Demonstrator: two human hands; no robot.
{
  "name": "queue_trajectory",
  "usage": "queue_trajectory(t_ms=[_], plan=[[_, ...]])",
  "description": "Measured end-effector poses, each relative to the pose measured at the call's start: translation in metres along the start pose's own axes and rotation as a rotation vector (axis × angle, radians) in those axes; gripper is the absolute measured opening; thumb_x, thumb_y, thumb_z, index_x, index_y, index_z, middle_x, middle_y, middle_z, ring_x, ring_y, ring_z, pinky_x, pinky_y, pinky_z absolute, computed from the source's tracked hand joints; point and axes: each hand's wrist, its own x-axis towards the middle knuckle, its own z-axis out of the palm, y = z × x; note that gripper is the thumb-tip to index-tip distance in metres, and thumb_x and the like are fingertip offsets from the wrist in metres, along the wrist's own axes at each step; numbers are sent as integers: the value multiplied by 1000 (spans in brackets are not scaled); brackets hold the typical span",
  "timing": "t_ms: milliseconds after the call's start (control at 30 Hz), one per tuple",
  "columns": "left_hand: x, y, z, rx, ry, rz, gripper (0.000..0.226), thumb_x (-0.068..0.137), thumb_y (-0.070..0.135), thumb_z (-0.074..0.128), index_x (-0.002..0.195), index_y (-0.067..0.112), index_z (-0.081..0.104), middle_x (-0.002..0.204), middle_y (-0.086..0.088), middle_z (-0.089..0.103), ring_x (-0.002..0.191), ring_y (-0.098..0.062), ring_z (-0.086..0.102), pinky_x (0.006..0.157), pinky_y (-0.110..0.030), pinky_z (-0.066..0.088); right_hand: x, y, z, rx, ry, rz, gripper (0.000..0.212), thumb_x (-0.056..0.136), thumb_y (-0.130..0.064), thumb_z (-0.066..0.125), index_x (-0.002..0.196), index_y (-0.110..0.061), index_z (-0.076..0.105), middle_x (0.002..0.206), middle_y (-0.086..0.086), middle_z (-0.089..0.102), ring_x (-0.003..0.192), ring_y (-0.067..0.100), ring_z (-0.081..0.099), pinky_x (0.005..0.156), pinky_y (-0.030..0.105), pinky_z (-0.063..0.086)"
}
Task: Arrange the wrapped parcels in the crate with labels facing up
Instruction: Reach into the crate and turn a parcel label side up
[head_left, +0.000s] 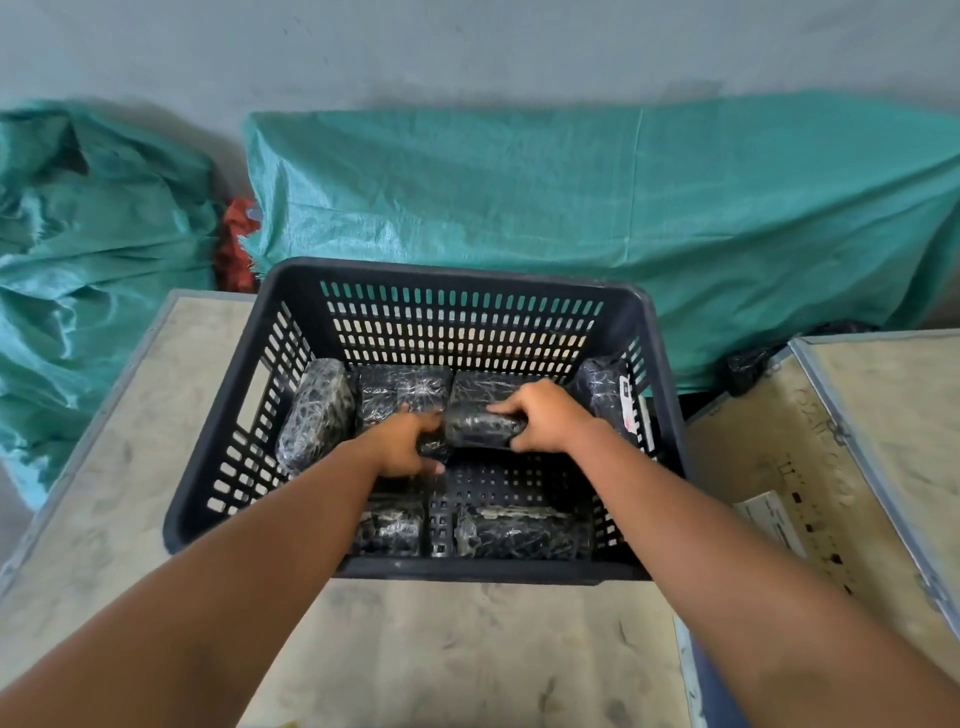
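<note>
Both hands are down inside the crate (470, 274), which sits on the bench (467, 654). The right hand (545, 415) wraps the right end of the held parcel (483, 428), fingers over the top and thumb underneath. The left hand (408, 441) curls against its left end. It looks like a two-handed grip for turning the parcel over the bare floor in the middle of the crate. No label shows on it from here, so a roll to find it seems likely. The back-row parcels (405, 387) lie flat. The leaning parcel (311, 410) rests against the left wall. The right-hand parcel (605, 392) stands on edge, label sideways, so it probably needs laying down too.
</note>
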Motion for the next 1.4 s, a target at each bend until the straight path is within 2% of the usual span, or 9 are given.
queue_trajectory(t_ms=[167, 367, 433, 567, 767, 967, 1100, 1233, 1400], plan=[[-6, 10, -13, -269, 204, 48, 110, 82, 46, 79, 162, 30, 5, 163, -8, 32, 143, -27, 40, 118, -44, 33, -14, 8, -28, 586, 125, 50, 63, 73, -17, 90, 131, -32, 69, 122, -12, 74, 107, -1, 68, 107, 32, 48], [-11, 32, -22, -161, 252, 365, 127, 93, 38, 71, 139, 42, -47, 147, -25, 50, 61, 5, 65, 60, -14, 54, -25, 20, -37, 940, 138, 52, 50, 76, -6, 86, 112, -40, 78, 90, 0, 82, 88, 11, 79, 77, 13, 56], [-10, 39, -23, -219, 272, 401, 125, 94, 28, 70, 140, 43, -46, 122, -18, 69, 62, 7, 65, 56, -9, 51, -26, 21, -40, 992, 156, 45, 48, 74, -6, 86, 108, -40, 81, 100, -2, 82, 93, 13, 78, 81, 22, 60], [-15, 43, -31, -251, 363, 408, 115, 94, 29, 70, 148, 52, -30, 145, -8, 49, 117, -8, 54, 100, -24, 40, -25, 21, -42, 1086, 215, 41, 42, 77, -5, 83, 105, -36, 83, 103, 2, 82, 90, 12, 78, 76, 25, 61], [-8, 41, -26, -412, 348, 312, 88, 98, 32, 63, 143, 74, 1, 146, 9, 44, 104, -5, 62, 72, -5, 52, -22, 22, -40, 1249, 340, 52, 24, 81, -5, 84, 90, -27, 85, 112, -8, 79, 116, 13, 70, 100, 39, 54], [6, 52, -28, -604, 351, 211, 78, 98, 36, 62, 157, 50, 13, 144, 17, 44, 100, 9, 58, 73, -10, 54, -23, 19, -24, 828, 235, -69, 72, 76, -20, 91, 138, -44, 62, 128, -38, 48, 108, -34, 45, 93, -1, 35], [14, 57, -27, -535, 240, 146, 104, 90, 33, 75, 160, 42, -2, 143, 17, 30, 110, 0, 46, 64, -2, 47, -18, 14, -11, 661, 255, 27, 92, 79, -13, 89, 152, -46, 44, 143, -3, 45, 132, 8, 48, 103, 13, 40], [21, 59, -17, -408, 143, 132, 130, 79, 26, 86, 158, 38, -17, 159, 5, 33, 120, -9, 47, 87, -17, 45, -10, 15, -5, 558, 221, 140, 99, 82, -12, 85, 156, -51, 32, 146, 9, 39, 134, 30, 47, 113, 32, 41], [30, 51, 2, -273, 136, 58, 126, 86, 26, 79, 155, 36, -25, 134, -1, 62, 79, -3, 65, 55, -11, 47, 4, 9, 12, 473, 212, 244, 100, 82, -11, 85, 158, -45, 30, 142, 11, 34, 134, 34, 46, 118, 38, 37]])
